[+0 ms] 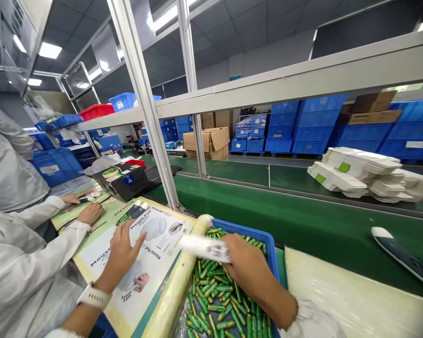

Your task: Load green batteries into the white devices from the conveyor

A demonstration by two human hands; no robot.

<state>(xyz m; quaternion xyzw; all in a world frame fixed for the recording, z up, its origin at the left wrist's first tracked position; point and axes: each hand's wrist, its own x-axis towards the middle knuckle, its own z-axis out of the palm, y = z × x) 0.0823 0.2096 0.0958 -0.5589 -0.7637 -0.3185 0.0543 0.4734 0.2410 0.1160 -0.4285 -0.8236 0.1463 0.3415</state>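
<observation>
My left hand (123, 249), with a white watch on its wrist, hovers over the printed mouse pad sheet (155, 253). Its fingers are apart and hold nothing. Just beyond its fingertips lies a dark handheld device (133, 212) with a white tip, several green batteries beside it. In my right hand (246, 265) is a long white handheld device (206, 249), blurred, with dark marks near my fingers; its exact kind is unclear. That hand is above a blue tray (273, 253) full of loose green batteries (215, 291) with gold-coloured ends.
A yellowish padded roll (172, 291) runs along the tray's left side. On the green conveyor (254, 202) are stacked white cartons (363, 171) and a dark device with a white tip (402, 253). Metal posts (151, 108) rise ahead. At left, a co-worker's hands (90, 213) work near a black box (127, 180).
</observation>
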